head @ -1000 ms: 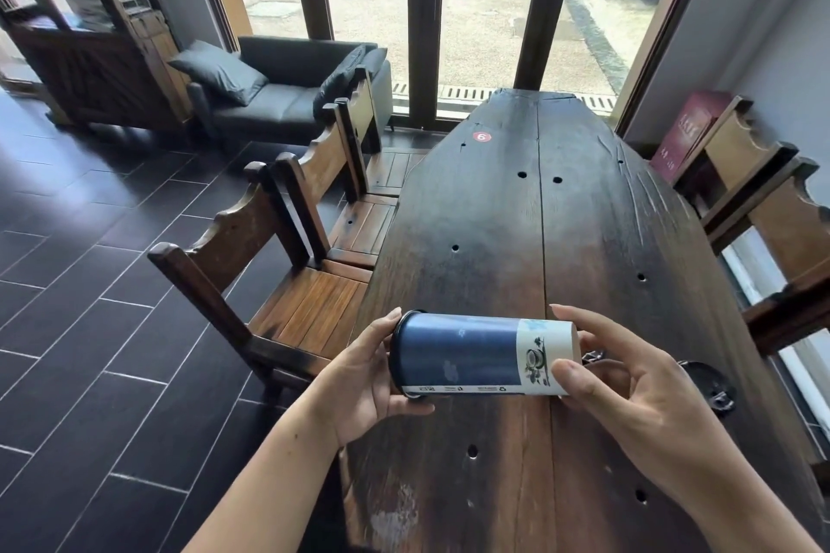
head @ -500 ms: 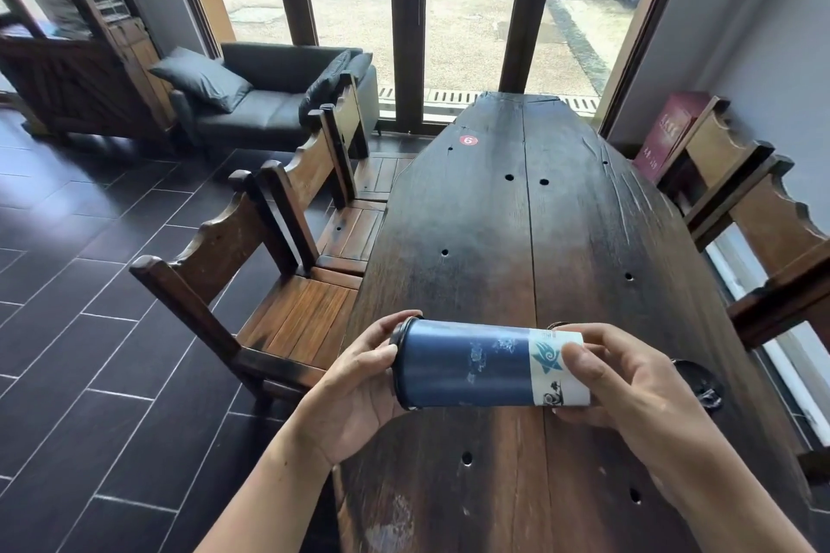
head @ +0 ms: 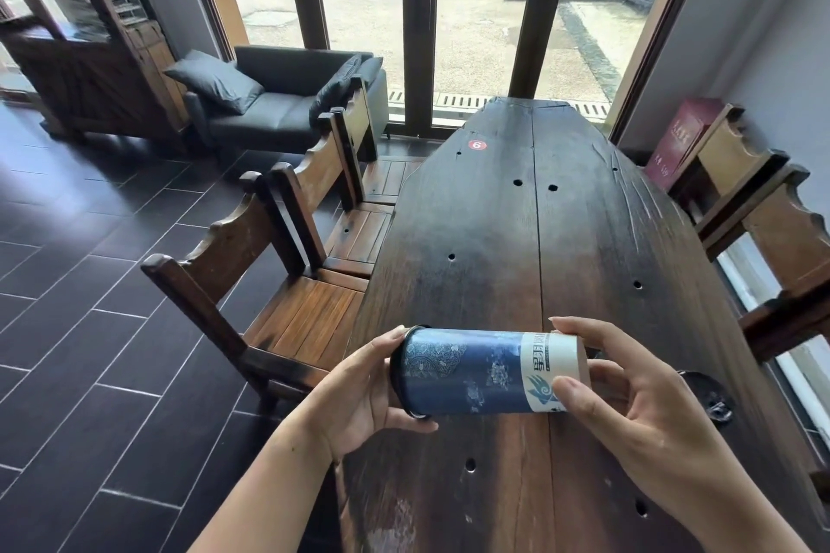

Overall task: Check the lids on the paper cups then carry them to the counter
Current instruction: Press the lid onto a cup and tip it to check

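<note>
A tall blue paper cup [head: 476, 373] with a white band near its base lies sideways in both my hands above the near end of a long dark wooden table [head: 539, 216]. Its black lid [head: 396, 373] points left. My left hand [head: 359, 395] cups the lid end, thumb under the rim. My right hand [head: 629, 400] grips the base end, with its thumb on the white band. A second black lid [head: 709, 395] lies on the table behind my right hand, partly hidden.
Wooden chairs [head: 287, 296] line the table's left side, and more chairs [head: 772, 229] stand on the right. A dark sofa [head: 278, 103] and a wooden cabinet [head: 90, 49] stand at the back left on a dark tiled floor. Tall windows lie ahead.
The cup has been rotated about its long axis between my hands, showing a different part of its print. The view has shifted slightly.
</note>
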### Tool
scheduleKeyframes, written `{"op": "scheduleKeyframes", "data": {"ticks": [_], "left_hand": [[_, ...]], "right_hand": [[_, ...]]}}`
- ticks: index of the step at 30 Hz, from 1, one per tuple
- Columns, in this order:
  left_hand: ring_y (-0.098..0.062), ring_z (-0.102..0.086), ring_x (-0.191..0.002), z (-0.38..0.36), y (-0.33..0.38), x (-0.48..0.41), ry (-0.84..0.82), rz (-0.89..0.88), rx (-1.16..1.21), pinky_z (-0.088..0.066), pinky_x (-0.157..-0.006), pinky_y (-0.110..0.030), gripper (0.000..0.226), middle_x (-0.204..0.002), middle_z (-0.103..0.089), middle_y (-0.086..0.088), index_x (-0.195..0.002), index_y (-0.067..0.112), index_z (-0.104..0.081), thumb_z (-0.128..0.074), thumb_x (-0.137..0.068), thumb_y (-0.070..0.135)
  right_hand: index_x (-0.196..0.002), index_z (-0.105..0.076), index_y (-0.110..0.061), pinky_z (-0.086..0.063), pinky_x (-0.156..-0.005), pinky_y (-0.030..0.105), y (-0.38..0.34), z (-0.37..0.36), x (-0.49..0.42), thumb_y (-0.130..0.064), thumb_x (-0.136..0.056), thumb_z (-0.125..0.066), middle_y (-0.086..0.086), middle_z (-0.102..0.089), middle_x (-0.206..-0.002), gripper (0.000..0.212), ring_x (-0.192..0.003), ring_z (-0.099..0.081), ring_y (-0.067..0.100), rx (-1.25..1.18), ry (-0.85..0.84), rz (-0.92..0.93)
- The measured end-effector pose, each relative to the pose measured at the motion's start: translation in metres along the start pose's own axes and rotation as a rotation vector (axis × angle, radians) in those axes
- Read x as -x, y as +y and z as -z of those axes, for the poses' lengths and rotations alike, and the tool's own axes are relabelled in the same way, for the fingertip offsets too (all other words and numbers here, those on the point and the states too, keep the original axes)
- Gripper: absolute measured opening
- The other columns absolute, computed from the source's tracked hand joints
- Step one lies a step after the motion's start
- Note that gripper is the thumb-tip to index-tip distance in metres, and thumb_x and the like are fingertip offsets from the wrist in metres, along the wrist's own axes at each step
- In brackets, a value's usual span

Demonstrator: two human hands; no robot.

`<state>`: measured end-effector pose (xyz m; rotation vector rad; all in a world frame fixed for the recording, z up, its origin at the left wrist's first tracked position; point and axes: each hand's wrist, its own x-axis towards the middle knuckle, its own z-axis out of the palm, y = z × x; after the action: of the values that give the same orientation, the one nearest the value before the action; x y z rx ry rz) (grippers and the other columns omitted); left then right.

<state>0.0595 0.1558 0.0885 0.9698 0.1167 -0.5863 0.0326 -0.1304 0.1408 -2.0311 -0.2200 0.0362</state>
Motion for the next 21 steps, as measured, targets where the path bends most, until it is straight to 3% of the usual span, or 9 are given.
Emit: {"op": "scheduleKeyframes", "data": {"ticks": [6,12,15,19,21], "left_hand": [[-0.038,-0.067,-0.106,0.0024,-0.0036,-0.0001,0.016,-0.027,-0.015,-0.065,-0.069,-0.050,0.042,-0.127,-0.066,-0.018,-0.114,0.022,-0.075,-0.076,-0.079,0.046],[-0.036,-0.069,-0.107,0.0069,-0.0049,-0.0005,0.004,-0.090,-0.028,-0.063,-0.074,-0.055,0.073,-0.133,-0.064,-0.018,-0.129,0.015,-0.066,-0.091,-0.069,0.048],[-0.035,-0.067,-0.112,0.0072,-0.0041,-0.0009,0.001,-0.140,0.002,-0.062,-0.080,-0.060,0.081,-0.136,-0.061,-0.018,-0.136,0.011,-0.060,-0.093,-0.069,0.041],[-0.032,-0.064,-0.116,0.0070,-0.0049,-0.0004,-0.035,-0.200,-0.033,-0.058,-0.086,-0.059,0.078,-0.138,-0.059,-0.016,-0.140,0.013,-0.057,-0.091,-0.073,0.035],[-0.031,-0.063,-0.116,0.0069,-0.0056,-0.0004,-0.040,-0.207,-0.029,-0.060,-0.084,-0.054,0.080,-0.137,-0.060,-0.015,-0.141,0.013,-0.056,-0.092,-0.072,0.032]], "right_hand": [[-0.132,-0.059,-0.042,-0.059,-0.092,0.046,-0.0005,-0.0008,0.0005,-0.045,-0.083,-0.071,-0.007,-0.077,-0.114,0.051,-0.104,-0.074,0.013,0.022,-0.004,0.013],[-0.128,-0.062,-0.042,-0.060,-0.088,0.038,-0.0022,-0.0006,-0.0017,-0.042,-0.086,-0.074,-0.009,-0.076,-0.114,0.044,-0.104,-0.074,0.014,-0.068,-0.020,-0.017],[-0.124,-0.064,-0.040,-0.062,-0.086,0.038,-0.0021,0.0012,-0.0034,-0.057,-0.075,-0.071,-0.011,-0.076,-0.112,0.053,-0.102,-0.077,0.015,-0.190,0.002,-0.075],[-0.120,-0.068,-0.040,-0.062,-0.088,0.055,-0.0018,0.0020,-0.0046,-0.084,-0.057,-0.075,-0.003,-0.075,-0.110,0.077,-0.099,-0.078,0.022,-0.253,0.030,-0.131],[-0.118,-0.070,-0.038,-0.062,-0.086,0.059,-0.0010,0.0016,-0.0045,-0.089,-0.052,-0.073,0.001,-0.076,-0.107,0.084,-0.097,-0.078,0.023,-0.260,0.051,-0.161]]}}
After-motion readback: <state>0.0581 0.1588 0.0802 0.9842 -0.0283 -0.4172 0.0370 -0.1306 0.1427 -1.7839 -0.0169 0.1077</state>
